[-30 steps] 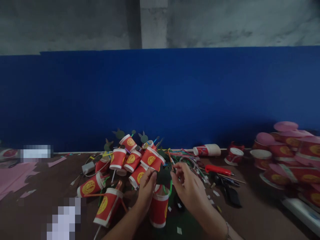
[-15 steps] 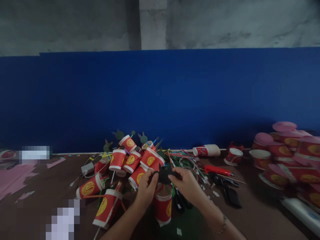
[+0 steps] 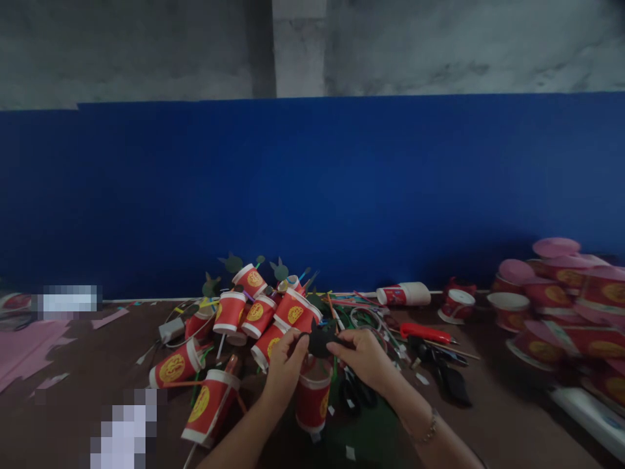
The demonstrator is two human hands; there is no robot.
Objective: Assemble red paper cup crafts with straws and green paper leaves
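Panel, blue, is standing behind brown table; piled cups, red, are lying beyond L hand. That hand & R hand are pinching w/ thumbs & fingertips. Near cup, approx. upright, is showing btwn forearms. Dark cutout, pointy-eared, is sitting btwn hands, gripped at opp. edges, just above near cup's rim.

We face a long blue panel spanning the view behind a dark brown worktop. Its top edge steps slightly at left. Above it we see a mottled grey wall with a paler upright pillar near the middle. The light is dim, with shadow low on the panel's right.
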